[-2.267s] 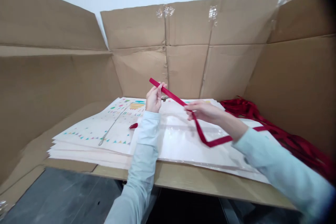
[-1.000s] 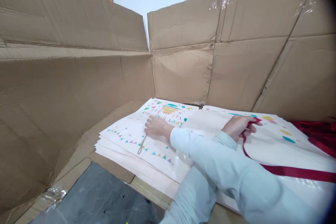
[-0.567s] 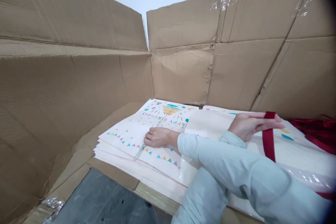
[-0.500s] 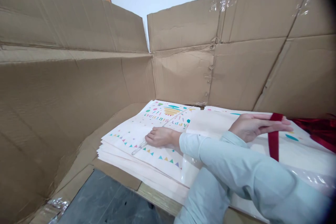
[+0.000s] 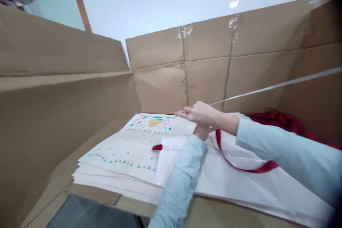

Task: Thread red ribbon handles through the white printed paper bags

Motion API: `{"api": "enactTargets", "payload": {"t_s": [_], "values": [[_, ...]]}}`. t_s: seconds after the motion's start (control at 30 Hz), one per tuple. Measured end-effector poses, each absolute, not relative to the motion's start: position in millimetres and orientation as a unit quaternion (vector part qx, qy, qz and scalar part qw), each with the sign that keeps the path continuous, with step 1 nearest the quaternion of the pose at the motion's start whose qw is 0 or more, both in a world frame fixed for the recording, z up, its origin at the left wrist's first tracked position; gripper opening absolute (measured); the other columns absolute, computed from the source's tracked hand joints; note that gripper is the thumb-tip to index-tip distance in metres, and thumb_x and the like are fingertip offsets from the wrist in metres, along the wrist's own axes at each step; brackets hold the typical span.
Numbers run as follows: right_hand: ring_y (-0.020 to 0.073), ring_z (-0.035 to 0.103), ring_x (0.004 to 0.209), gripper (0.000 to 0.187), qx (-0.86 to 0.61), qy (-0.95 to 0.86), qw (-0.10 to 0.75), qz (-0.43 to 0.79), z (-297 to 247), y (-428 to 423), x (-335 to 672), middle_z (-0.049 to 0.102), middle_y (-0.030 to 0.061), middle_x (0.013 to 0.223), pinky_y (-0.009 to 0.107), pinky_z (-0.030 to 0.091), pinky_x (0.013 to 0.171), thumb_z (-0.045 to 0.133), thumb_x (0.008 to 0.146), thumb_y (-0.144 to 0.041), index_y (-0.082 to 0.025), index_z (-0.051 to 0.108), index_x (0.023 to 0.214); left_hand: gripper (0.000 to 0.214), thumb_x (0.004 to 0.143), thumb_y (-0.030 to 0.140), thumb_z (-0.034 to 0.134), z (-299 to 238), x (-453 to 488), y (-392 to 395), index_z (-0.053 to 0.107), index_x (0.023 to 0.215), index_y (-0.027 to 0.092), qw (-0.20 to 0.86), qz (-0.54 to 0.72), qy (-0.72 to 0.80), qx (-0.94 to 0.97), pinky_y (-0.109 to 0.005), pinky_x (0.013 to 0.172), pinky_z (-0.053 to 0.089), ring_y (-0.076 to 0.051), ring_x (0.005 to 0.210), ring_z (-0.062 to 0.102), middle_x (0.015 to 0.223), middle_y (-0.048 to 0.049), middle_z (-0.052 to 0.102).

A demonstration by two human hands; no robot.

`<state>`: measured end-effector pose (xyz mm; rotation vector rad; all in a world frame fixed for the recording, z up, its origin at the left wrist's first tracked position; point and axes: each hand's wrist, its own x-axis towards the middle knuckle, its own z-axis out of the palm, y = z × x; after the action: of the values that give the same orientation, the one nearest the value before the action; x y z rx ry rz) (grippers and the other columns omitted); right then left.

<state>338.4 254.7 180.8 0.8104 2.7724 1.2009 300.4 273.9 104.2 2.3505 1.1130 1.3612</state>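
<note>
My right hand is closed around a long, thin, pale stick, which slants up to the right edge of the view. Its index finger points left, by a clear end of the stick. Just below, my left hand is tucked under the right one, its fingers hidden. A dark red ribbon comes out beside the left hand and curves right across white sheets. Left of my hands, a short red ribbon end lies at the edge of a clear plastic-covered white sheet.
A stack of printed birthday bags or sheets lies on the left of the table. Dark red shiny fabric or ribbon is heaped at the back right. Tall cardboard walls enclose the back and left. Grey floor shows below the table.
My right hand has moved right and up with the stick, which now points to the right. My left hand came back leftward beneath it, and the ribbon now lies looped over the sheets.
</note>
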Motion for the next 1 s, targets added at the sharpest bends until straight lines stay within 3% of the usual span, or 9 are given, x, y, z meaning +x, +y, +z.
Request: {"api": "enactTargets", "payload": {"t_s": [0.07, 0.17, 0.23, 0.33, 0.43, 0.67, 1.0], "values": [[0.0095, 0.052, 0.054, 0.058, 0.340, 0.857, -0.033, 0.387, 184.5, 246.2, 385.6, 0.065, 0.0070, 0.088, 0.026, 0.021, 0.050, 0.052, 0.085, -0.012, -0.025, 0.042, 0.140, 0.026, 0.090, 0.013, 0.049, 100.8, 306.7, 268.8, 0.068, 0.073, 0.009, 0.190, 0.504, 0.363, 0.761, -0.020, 0.068, 0.053, -0.010, 0.072, 0.066, 0.083, -0.0086, 0.071], [0.0102, 0.052, 0.055, 0.050, 0.419, 0.824, -0.088, 0.370, 177.4, 233.9, 446.5, 0.065, 0.0061, 0.084, 0.026, 0.017, 0.050, 0.047, 0.087, -0.011, -0.026, 0.049, 0.135, 0.022, 0.088, 0.009, 0.049, 100.6, 313.3, 264.4, 0.071, 0.086, 0.008, 0.337, 0.535, 0.328, 0.701, -0.027, 0.074, 0.054, -0.014, 0.077, 0.067, 0.087, -0.0130, 0.071], [0.0108, 0.052, 0.055, 0.046, 0.450, 0.810, -0.128, 0.352, 168.1, 226.8, 477.8, 0.066, 0.0045, 0.082, 0.026, 0.016, 0.050, 0.042, 0.089, -0.010, -0.028, 0.054, 0.130, 0.014, 0.082, 0.016, 0.062, 103.5, 314.1, 262.5, 0.072, 0.088, 0.009, 0.477, 0.553, 0.286, 0.620, -0.032, 0.082, 0.053, -0.016, 0.080, 0.066, 0.090, -0.0125, 0.070], [0.0114, 0.053, 0.059, 0.046, 0.457, 0.811, -0.180, 0.318, 156.1, 218.0, 508.8, 0.067, 0.0029, 0.084, 0.024, 0.017, 0.050, 0.041, 0.088, -0.009, -0.029, 0.056, 0.126, 0.026, 0.061, 0.024, 0.082, 108.6, 313.1, 258.7, 0.074, 0.082, 0.011, 0.615, 0.557, 0.230, 0.508, -0.033, 0.087, 0.050, -0.016, 0.082, 0.064, 0.088, -0.0093, 0.069], [0.0110, 0.054, 0.063, 0.043, 0.440, 0.825, -0.205, 0.288, 151.6, 209.8, 523.0, 0.068, 0.0028, 0.085, 0.023, 0.019, 0.051, 0.040, 0.089, -0.009, -0.027, 0.058, 0.125, 0.032, 0.055, 0.026, 0.086, 112.0, 314.0, 253.0, 0.074, 0.080, 0.011, 0.623, 0.546, 0.222, 0.515, -0.032, 0.086, 0.049, -0.015, 0.081, 0.063, 0.086, -0.0080, 0.069], [0.0089, 0.041, 0.053, 0.047, 0.450, 0.822, -0.183, 0.296, 149.8, 199.5, 529.6, 0.060, 0.0006, 0.069, 0.023, 0.016, 0.050, 0.042, 0.088, -0.007, -0.029, 0.060, 0.124, 0.031, 0.057, 0.028, 0.085, 114.7, 319.0, 242.7, 0.075, 0.081, 0.012, 0.616, 0.522, 0.219, 0.547, -0.033, 0.086, 0.050, -0.017, 0.085, 0.063, 0.090, -0.0088, 0.070], [0.0089, 0.044, 0.055, 0.038, 0.441, 0.836, -0.241, 0.222, 146.7, 203.1, 526.8, 0.059, 0.0026, 0.071, 0.021, 0.025, 0.053, 0.038, 0.098, -0.026, -0.027, 0.060, 0.128, 0.025, 0.064, 0.028, 0.081, 108.7, 317.4, 250.6, 0.072, 0.083, 0.014, 0.641, 0.487, 0.192, 0.562, -0.031, 0.082, 0.049, -0.014, 0.081, 0.060, 0.088, -0.0057, 0.066]]}}
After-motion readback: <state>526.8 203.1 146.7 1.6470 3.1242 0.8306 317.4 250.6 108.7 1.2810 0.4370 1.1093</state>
